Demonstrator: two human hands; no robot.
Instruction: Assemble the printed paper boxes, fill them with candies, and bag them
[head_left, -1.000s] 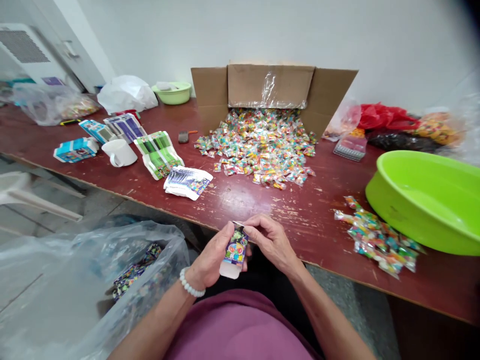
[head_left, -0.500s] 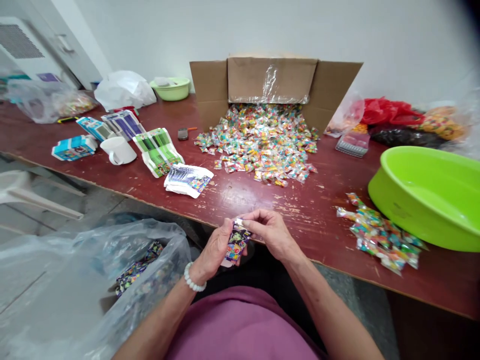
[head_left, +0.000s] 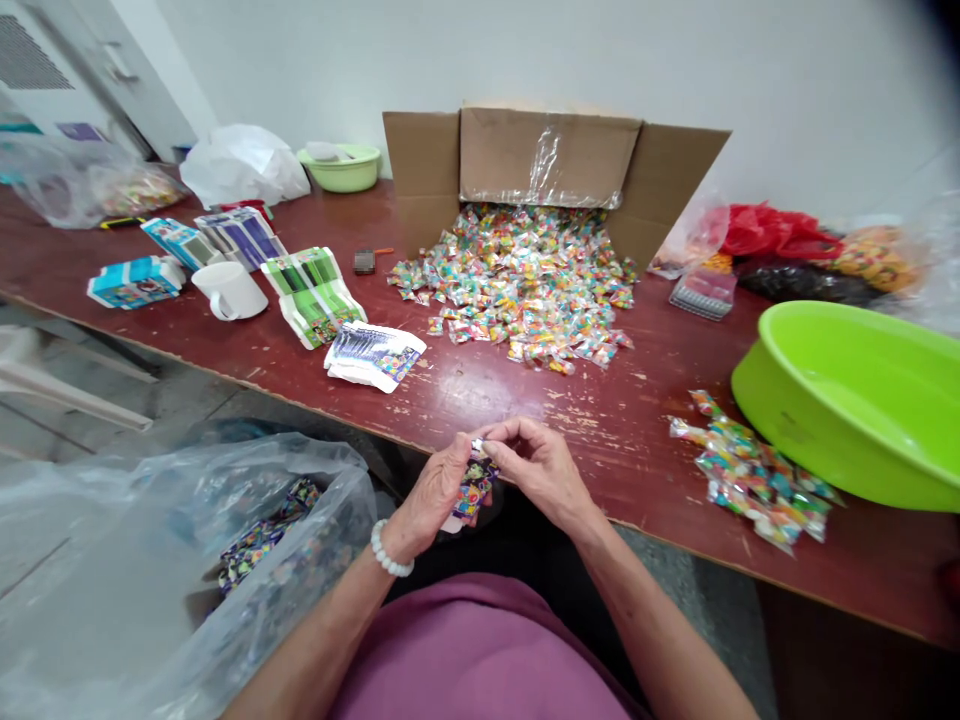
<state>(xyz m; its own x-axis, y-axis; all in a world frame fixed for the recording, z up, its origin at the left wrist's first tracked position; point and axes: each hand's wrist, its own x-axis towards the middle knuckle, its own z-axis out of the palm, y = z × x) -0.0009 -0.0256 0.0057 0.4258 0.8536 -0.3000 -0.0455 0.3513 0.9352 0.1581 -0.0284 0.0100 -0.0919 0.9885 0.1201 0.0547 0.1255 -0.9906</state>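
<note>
A small dark purple printed box [head_left: 474, 487] is held over the table's front edge, its lower flap showing pale. My left hand [head_left: 433, 500], with a white bead bracelet at the wrist, is wrapped round it from the left. The thumb and fingers of my right hand [head_left: 541, 472] pinch the white flap at its top end. A stack of flat white and purple cartons [head_left: 375, 355] lies just beyond, on the left. Further back, wrapped candies [head_left: 532, 285] spill from a cardboard box [head_left: 547, 155].
Green cartons [head_left: 311, 295], a white mug [head_left: 231, 290] and blue cartons [head_left: 137, 282] stand at the left. A green basin [head_left: 847, 400] and loose candies [head_left: 757, 475] are at the right. A plastic bag [head_left: 300, 560] with purple boxes hangs low at the left.
The view has shifted slightly. Both hands stay on the purple box, and my right fingers have moved a little at its top flap.
</note>
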